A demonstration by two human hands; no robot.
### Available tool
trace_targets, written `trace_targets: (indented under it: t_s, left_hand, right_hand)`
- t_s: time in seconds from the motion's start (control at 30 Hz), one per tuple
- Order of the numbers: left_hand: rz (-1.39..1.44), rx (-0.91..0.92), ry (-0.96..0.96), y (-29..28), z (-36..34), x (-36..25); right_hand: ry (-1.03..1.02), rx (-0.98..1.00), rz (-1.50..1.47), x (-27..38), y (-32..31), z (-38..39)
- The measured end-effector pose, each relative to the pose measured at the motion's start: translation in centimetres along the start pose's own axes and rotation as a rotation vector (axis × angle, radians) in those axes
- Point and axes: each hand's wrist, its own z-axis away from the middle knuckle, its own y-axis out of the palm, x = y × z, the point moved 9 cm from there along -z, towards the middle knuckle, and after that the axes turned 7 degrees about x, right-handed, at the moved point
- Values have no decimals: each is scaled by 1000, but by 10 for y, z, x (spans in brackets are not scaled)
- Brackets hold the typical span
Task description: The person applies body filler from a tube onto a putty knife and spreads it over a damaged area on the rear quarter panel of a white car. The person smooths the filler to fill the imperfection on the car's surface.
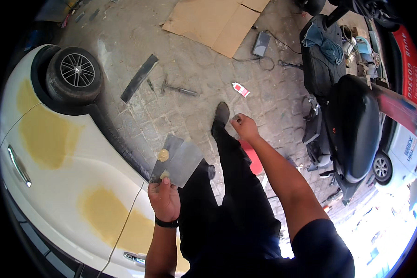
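My left hand [164, 200] is closed on the edge of a thin grey sheet [183, 160], held flat above my legs. A round dab of yellowish putty [163, 155] sits on the sheet, with a paler smear near my thumb. To the right, my right hand [245, 126] is raised over the paving with its fingers pinched together; whatever is between them is too small to make out. Beyond it a red and white tube [240, 89] lies on the ground. On my left stands a white car [65, 180] with several sanded-looking yellow filler patches [104, 214].
A hammer [180, 89] and a dark flat bar [140, 78] lie on the paving ahead. Farther off are a cardboard sheet [213, 23] and a grey box with a cable [261, 44]. A scooter with a black seat [354, 127] stands at the right. Something red [251, 157] is beside my leg.
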Motion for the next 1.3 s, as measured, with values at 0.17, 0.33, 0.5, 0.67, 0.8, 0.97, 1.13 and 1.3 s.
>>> trace_targets:
  t_s: [0.17, 0.33, 0.5, 0.67, 0.8, 0.97, 1.13, 1.3]
  left_hand:
    - [79, 51, -210, -13, -80, 85]
    - [39, 2, -294, -53, -142, 136]
    - [-98, -50, -299, -74, -191, 140]
    - [-172, -5, -303, -56, -213, 129]
    - [-209, 109, -329, 5, -185, 96]
    - [-278, 380, -413, 91, -111, 37]
    - [-375, 788, -500, 209, -21, -12]
    - [-809, 1252, -256, 249, 24, -31]
  right_hand:
    - [212, 151, 255, -116, 23, -147]
    - [241, 18, 281, -186, 48, -271]
    - [308, -335, 487, -197, 57, -328]
    - [423, -164, 452, -202, 60, -304]
    - [486, -283, -108, -170, 55, -178]
    - [394, -236, -406, -130, 47, 44]
    - [471, -225, -782, -117, 24, 289]
    - [294, -814, -794, -51, -11, 501]
